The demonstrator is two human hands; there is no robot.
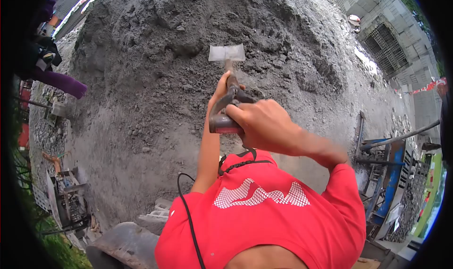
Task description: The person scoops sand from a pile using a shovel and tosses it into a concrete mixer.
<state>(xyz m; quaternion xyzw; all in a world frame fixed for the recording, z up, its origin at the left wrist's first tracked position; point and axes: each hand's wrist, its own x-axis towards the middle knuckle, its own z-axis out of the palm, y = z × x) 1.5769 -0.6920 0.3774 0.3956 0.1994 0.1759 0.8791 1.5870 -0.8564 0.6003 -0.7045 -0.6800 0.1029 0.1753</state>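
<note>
A shovel with a pale metal blade (227,53) is held out in front of my red shirt, its blade against the foot of a large grey heap of gravelly material (188,23). My left hand (222,86) is wrapped round the shaft just below the blade as seen here. My right hand (264,122) grips the dark D-shaped handle (226,125) at the near end, in front of my chest. The blade shows no load that I can make out.
At the left edge is another person's purple sleeve (63,83). A wheelbarrow-like metal tray (127,245) lies at the lower left. Blue metal equipment (394,174) is on the right, below stacked grey blocks (401,19). A pole (401,138) juts in from the right.
</note>
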